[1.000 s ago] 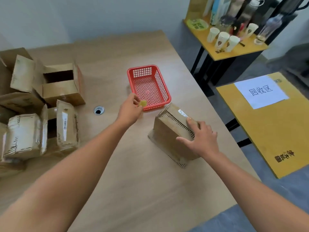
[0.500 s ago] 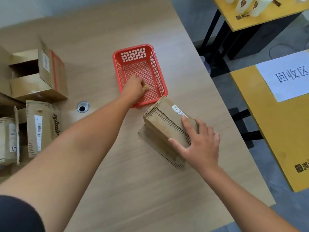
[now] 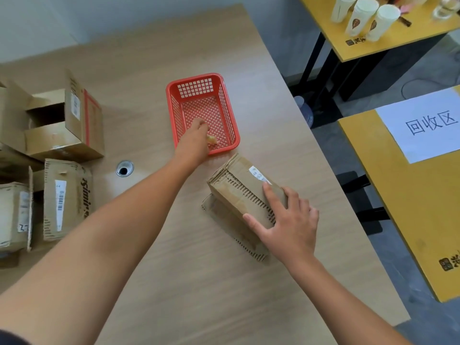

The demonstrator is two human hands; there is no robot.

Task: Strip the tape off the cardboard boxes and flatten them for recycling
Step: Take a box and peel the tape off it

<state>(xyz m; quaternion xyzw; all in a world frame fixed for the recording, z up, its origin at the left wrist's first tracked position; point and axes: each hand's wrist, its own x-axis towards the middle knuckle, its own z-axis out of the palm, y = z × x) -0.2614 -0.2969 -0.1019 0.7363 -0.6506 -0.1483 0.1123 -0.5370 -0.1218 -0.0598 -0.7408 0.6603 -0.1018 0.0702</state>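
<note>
the cardboard box (image 3: 236,192) being worked on sits on the counter (image 3: 174,282) just in front of the red basket (image 3: 196,87), off its near right corner. one flap lies flat on the counter under the box's near side. the right hand (image 3: 291,225) rests on top of it. its grip is slack and open, with the fingers spread straight across the top face and the thumb against the near side, so it pins the box rather than clasps it.

the left hand (image 3: 195,143) reaches over the basket's near rim. a small yellowish tape wad (image 3: 211,139) sits at its fingertips, low over the mesh floor. the fingers are bunched, but i cannot tell whether they pinch the wad or only lie beside it.

this looks like the discard step. tape tends to cling to skin, so the fingers should open wide while low inside the basket, and the wad may need wiping off against the mesh. the right palm should stay down so the box does not skid. the seams then need checking for leftover strips before the box is pressed flat, since none can be made out from here.

well left of the basket stands a cluster of other boxes (image 3: 62,125), some with open flaps, that seem to be waiting their turn. a cable hole (image 3: 124,168) lies between them and the basket. right of the basket, past the counter's edge, a yellow counter (image 3: 398,220) carries a white paper sign (image 3: 420,125).
</note>
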